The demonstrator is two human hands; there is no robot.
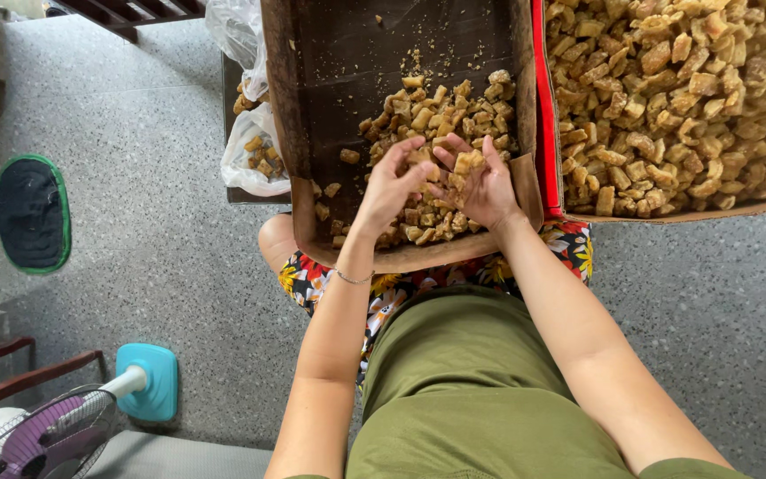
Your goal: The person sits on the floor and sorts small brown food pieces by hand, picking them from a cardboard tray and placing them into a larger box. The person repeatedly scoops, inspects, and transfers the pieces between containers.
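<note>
Both hands are down in a brown cardboard box that rests on my lap. My left hand and my right hand cup together around a heap of golden-brown fried chunks, with several pieces gathered between the fingers. The chunks lie piled in the box's near right corner. A thin bracelet circles my left wrist.
A second, larger cardboard box full of the same chunks stands to the right, with a red strip between the boxes. Plastic bags with chunks lie at the left. A dark mat, a fan and chair legs sit on the speckled floor.
</note>
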